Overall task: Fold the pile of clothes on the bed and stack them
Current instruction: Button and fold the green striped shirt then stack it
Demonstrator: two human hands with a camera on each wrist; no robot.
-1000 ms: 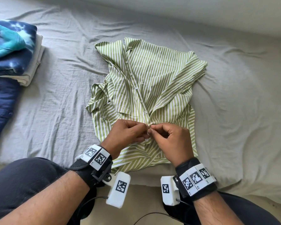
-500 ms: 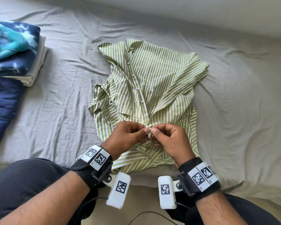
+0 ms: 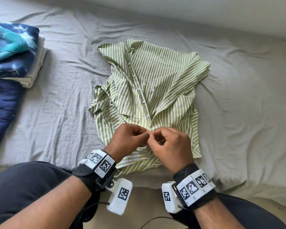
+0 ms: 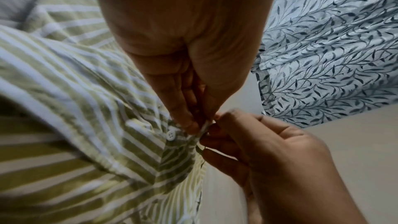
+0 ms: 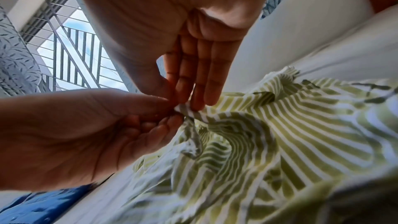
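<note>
Striped shirt (image 3: 155,90) spread on the bed (image 3: 238,100), running lengthwise straight away from both hands, collar at the far end. Left hand (image 3: 127,139) and right hand (image 3: 170,144) fingertip to fingertip, equally near, each pinching the placket edge between them. Green-and-white, rumpled, upper buttons undone; likely fastening one.

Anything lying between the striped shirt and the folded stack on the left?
Nothing visible does. Only bare grey sheet separates the striped shirt from the folded stack; both hands pinch the shirt's front edge.
</note>
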